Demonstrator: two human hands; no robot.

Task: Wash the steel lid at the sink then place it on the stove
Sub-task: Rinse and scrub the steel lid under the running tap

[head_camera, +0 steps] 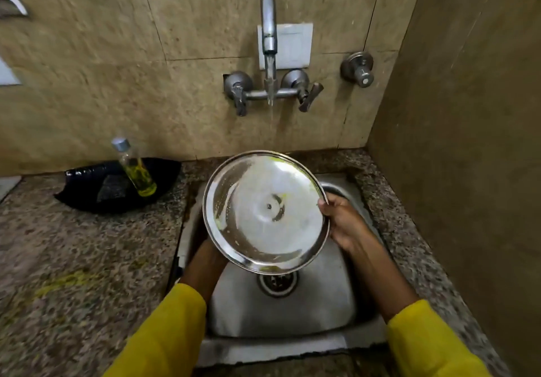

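Observation:
The round steel lid point(265, 211) is held tilted over the steel sink point(281, 309), its shiny inner side facing me. My right hand point(341, 220) grips its right rim. My left hand point(209, 255) reaches under the lid's lower left edge and is mostly hidden behind it; it seems to support the lid. Water runs from the wall tap point(268, 22) and falls behind the lid's top edge. The stove is out of view.
A black dish point(87, 189) holding a scrub pad and a bottle of yellow-green liquid point(136, 172) sits on the speckled granite counter point(73, 259) left of the sink. A tiled wall stands close on the right. The sink drain point(276, 283) shows below the lid.

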